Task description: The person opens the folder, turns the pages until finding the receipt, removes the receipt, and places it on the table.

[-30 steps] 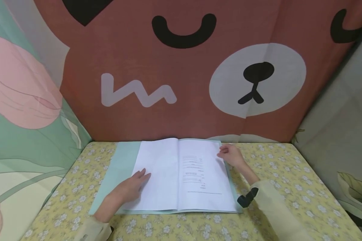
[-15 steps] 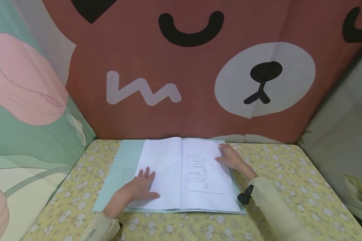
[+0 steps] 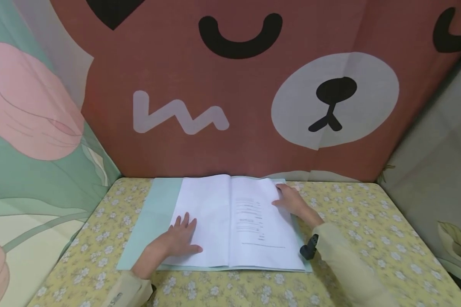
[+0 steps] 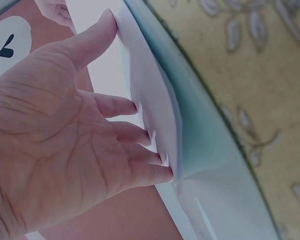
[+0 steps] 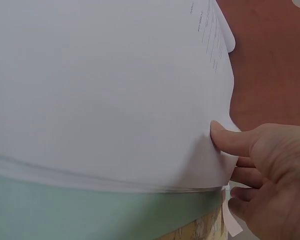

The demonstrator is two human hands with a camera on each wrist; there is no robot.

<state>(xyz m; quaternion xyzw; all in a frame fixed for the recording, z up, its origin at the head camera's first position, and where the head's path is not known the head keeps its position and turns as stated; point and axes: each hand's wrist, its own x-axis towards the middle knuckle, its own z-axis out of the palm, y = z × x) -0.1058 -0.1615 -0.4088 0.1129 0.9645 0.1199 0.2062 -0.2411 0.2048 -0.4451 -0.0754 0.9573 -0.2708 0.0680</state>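
An open booklet point(image 3: 230, 221) with white pages and a pale green cover point(image 3: 153, 217) lies on the yellow flowered tablecloth point(image 3: 369, 221). My left hand point(image 3: 182, 234) lies flat on the blank left page, fingers straight and spread; in the left wrist view its fingertips point(image 4: 155, 155) touch the page's point(image 4: 150, 100) edge above the green cover point(image 4: 205, 125). My right hand point(image 3: 292, 202) is at the far right corner of the printed right page. In the right wrist view its thumb point(image 5: 220, 132) sits on top of the page point(image 5: 115, 90) with fingers beneath, pinching the corner.
A red-brown cloth with a cartoon bear face point(image 3: 330, 98) stands right behind the booklet. A green and pink printed cloth point(image 3: 30, 140) closes the left side and a grey one point(image 3: 438, 153) the right. A black wrist device point(image 3: 308, 249) is on my right forearm.
My left hand slid a little nearer and rightward on the left page and spread its fingers. My right hand shifted from the cover edge onto the right page's corner.
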